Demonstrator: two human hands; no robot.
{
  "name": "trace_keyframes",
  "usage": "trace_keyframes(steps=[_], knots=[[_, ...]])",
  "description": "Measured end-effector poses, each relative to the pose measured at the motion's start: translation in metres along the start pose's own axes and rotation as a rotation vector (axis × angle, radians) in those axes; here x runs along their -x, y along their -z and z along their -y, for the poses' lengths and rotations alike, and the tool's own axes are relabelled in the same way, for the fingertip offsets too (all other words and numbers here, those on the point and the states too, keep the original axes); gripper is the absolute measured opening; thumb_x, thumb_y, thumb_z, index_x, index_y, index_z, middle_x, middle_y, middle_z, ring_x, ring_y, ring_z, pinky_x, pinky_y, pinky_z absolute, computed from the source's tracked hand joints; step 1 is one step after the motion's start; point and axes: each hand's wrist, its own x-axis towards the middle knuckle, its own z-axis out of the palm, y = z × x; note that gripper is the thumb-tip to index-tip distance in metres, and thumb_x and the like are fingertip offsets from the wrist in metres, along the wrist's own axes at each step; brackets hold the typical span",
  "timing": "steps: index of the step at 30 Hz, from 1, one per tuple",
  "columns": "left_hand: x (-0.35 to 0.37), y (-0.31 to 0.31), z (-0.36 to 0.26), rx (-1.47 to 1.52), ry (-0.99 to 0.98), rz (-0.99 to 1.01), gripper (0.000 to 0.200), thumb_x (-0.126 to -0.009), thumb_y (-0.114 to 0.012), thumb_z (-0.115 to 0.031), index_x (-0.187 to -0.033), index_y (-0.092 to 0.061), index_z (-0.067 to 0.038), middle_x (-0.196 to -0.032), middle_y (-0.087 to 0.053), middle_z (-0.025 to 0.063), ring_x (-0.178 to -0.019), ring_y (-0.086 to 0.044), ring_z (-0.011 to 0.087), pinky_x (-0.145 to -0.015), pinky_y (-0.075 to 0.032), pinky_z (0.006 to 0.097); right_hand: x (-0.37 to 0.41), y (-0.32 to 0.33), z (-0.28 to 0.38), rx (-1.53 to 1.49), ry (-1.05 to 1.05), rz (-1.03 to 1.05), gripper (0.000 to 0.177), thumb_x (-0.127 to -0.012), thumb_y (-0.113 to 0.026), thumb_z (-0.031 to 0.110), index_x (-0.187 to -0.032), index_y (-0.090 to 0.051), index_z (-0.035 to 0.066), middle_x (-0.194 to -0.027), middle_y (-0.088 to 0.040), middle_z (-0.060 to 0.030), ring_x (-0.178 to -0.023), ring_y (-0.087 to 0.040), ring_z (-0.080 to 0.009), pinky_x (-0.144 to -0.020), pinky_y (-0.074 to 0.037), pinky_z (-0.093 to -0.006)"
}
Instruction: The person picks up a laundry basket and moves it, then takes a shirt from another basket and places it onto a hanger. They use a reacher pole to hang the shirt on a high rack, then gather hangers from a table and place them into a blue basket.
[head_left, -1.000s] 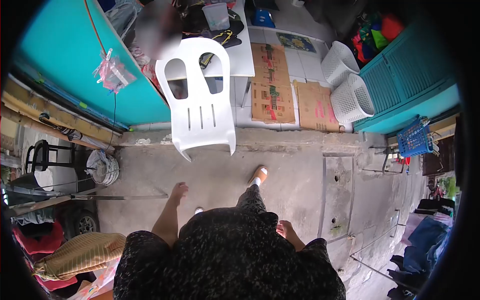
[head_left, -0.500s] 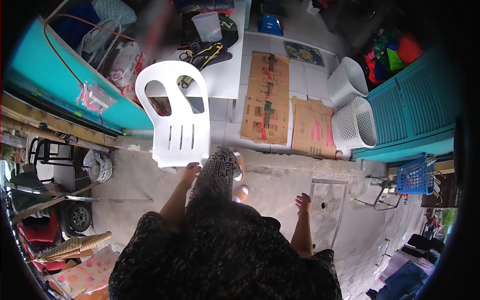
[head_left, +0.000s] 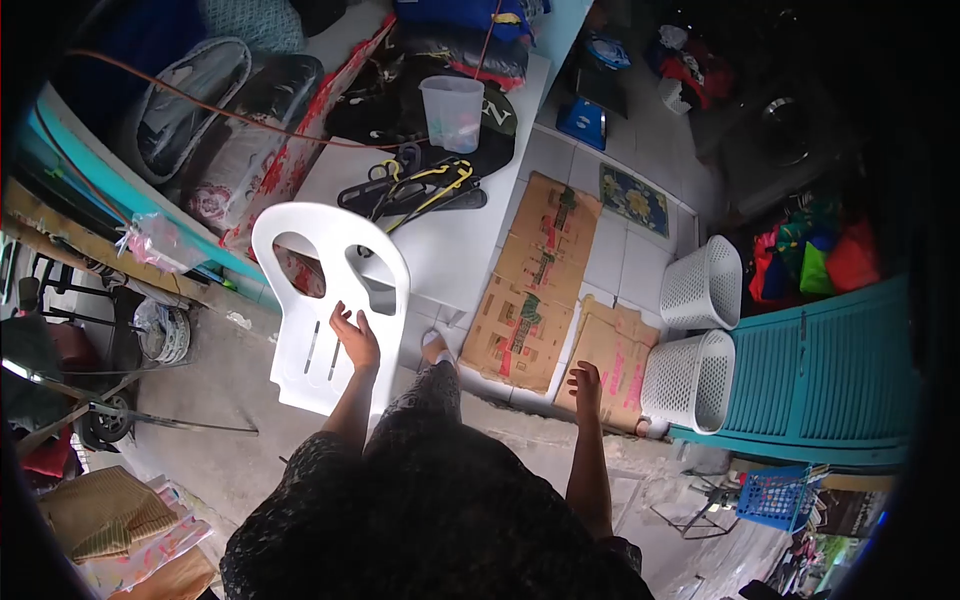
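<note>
My left hand (head_left: 357, 338) is raised over the seat side of a white plastic chair (head_left: 320, 385), fingers apart and nothing in them. The chair's slotted back is turned up toward me, and it stands against a white table (head_left: 450, 245). My right hand (head_left: 585, 385) hangs free, its fingers loosely spread, overlapping a flattened cardboard sheet (head_left: 615, 345) in this view. On the table lie several black and yellow clothes hangers (head_left: 420, 190) beside a clear plastic container (head_left: 452, 115). One of my feet (head_left: 435, 348) is on the tiles next to the chair.
A longer cardboard sheet (head_left: 525, 300) lies on the tiled floor before a patterned mat (head_left: 634, 200). Two white perforated baskets (head_left: 690, 385) stand at the right, beside teal louvred doors (head_left: 850, 365). A blue crate (head_left: 778, 498) is farther right. An orange cord (head_left: 225, 112) crosses the upper left.
I have stepped forward onto the tiles, so the table and chair sit nearer. My left hand has risen from the chair's lower edge to over its back; my right hand has moved forward.
</note>
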Motion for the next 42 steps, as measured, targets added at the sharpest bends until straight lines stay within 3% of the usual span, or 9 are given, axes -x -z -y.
trace_keyframes(steps=[5, 9, 12, 13, 18, 26, 29, 36, 42], knots=[[-0.105, -0.042, -0.045, 0.186, 0.177, -0.183, 0.061, -0.086, -0.046, -0.035, -0.128, -0.022, 0.002, -0.123, -0.029, 0.0202, -0.110, -0.036, 0.0289, -0.093, -0.030, 0.0378, -0.110, -0.066, 0.124, 0.296, 0.402, 0.101, 0.036, -0.083, -0.047, 0.011, -0.118, -0.042, 0.010, -0.100, -0.055, -0.0067, -0.072, -0.055, -0.0142, -0.061, -0.044, -0.0276], [-0.142, -0.050, -0.054, 0.217, 0.258, -0.083, 0.063, -0.086, -0.047, -0.037, -0.128, -0.021, 0.002, -0.123, -0.030, 0.0209, -0.105, -0.044, 0.0279, -0.088, -0.036, 0.0363, -0.149, -0.122, 0.199, 0.455, 0.533, 0.259, 0.053, -0.079, -0.048, 0.006, -0.128, -0.030, 0.011, -0.121, -0.040, -0.0154, -0.096, -0.051, -0.0290, -0.081, -0.042, -0.0365], [-0.141, -0.057, -0.061, 0.145, 0.257, 0.002, 0.062, -0.086, -0.049, -0.034, -0.128, -0.021, 0.001, -0.123, -0.028, 0.0204, -0.106, -0.042, 0.0277, -0.087, -0.038, 0.0366, -0.186, -0.167, 0.237, 0.528, 0.738, 0.329, 0.061, -0.077, -0.050, 0.001, -0.131, -0.026, 0.010, -0.125, -0.039, -0.0133, -0.091, -0.051, -0.0236, -0.079, -0.042, -0.0311], [-0.141, -0.058, -0.063, 0.184, 0.298, -0.016, 0.062, -0.086, -0.049, -0.032, -0.129, -0.020, 0.000, -0.123, -0.028, 0.0201, -0.107, -0.041, 0.0276, -0.088, -0.038, 0.0364, -0.195, -0.179, 0.258, 0.657, 0.887, 0.304, 0.065, -0.076, -0.053, 0.003, -0.133, -0.022, 0.009, -0.130, -0.033, -0.0145, -0.112, -0.041, -0.0292, -0.090, -0.036, -0.0352], [-0.137, -0.062, -0.075, 0.350, 0.475, -0.174, 0.062, -0.085, -0.051, -0.029, -0.130, -0.019, 0.000, -0.125, -0.028, 0.0194, -0.108, -0.040, 0.0263, -0.089, -0.036, 0.0358, -0.267, -0.239, 0.368, 0.812, 1.124, 0.331, 0.070, -0.077, -0.056, 0.010, -0.134, -0.016, 0.011, -0.134, -0.029, -0.0148, -0.122, -0.030, -0.0298, -0.099, -0.028, -0.0367], [-0.157, -0.119, -0.101, -0.107, 0.524, -0.549, 0.058, -0.079, -0.054, -0.011, -0.128, -0.025, 0.002, -0.122, -0.032, 0.0202, -0.109, -0.038, 0.0319, -0.091, -0.034, 0.0386, -0.375, -0.321, 0.425, 1.288, 0.955, 0.660, 0.075, -0.078, -0.058, 0.019, -0.135, -0.011, 0.014, -0.100, -0.056, -0.0183, -0.085, -0.057, -0.0357, -0.069, -0.047, -0.0406], [-0.166, -0.134, -0.116, -0.367, 0.542, -0.628, 0.058, -0.077, -0.053, -0.006, -0.127, -0.025, 0.002, -0.122, -0.033, 0.0198, -0.111, -0.037, 0.0330, -0.093, -0.032, 0.0392, -0.415, -0.325, 0.409, 1.113, 1.205, 0.571, 0.060, -0.081, -0.055, 0.017, -0.129, -0.021, 0.012, -0.088, -0.060, -0.0196, -0.076, -0.059, -0.0366, -0.063, -0.047, -0.0405], [-0.174, -0.144, -0.125, -0.538, 0.639, -0.766, 0.053, -0.073, -0.045, 0.002, -0.124, -0.034, -0.009, -0.115, -0.043, 0.0117, -0.106, -0.045, 0.0276, -0.085, -0.039, 0.0352, -0.461, -0.357, 0.441, 0.867, 0.930, 0.705, 0.022, -0.085, -0.048, 0.019, -0.106, -0.043, 0.013, -0.062, -0.059, -0.0109, -0.060, -0.059, -0.0301, -0.052, -0.043, -0.0403], [-0.179, -0.148, -0.128, -0.613, 0.728, -0.779, 0.057, -0.071, -0.046, 0.002, -0.124, -0.034, -0.014, -0.110, -0.045, 0.0089, -0.100, -0.048, 0.0270, -0.081, -0.041, 0.0357, -0.466, -0.378, 0.499, 0.710, 1.097, 0.873, 0.010, -0.086, -0.047, 0.017, -0.091, -0.050, 0.010, -0.059, -0.055, -0.0062, -0.056, -0.056, -0.0228, -0.052, -0.042, -0.0344]])
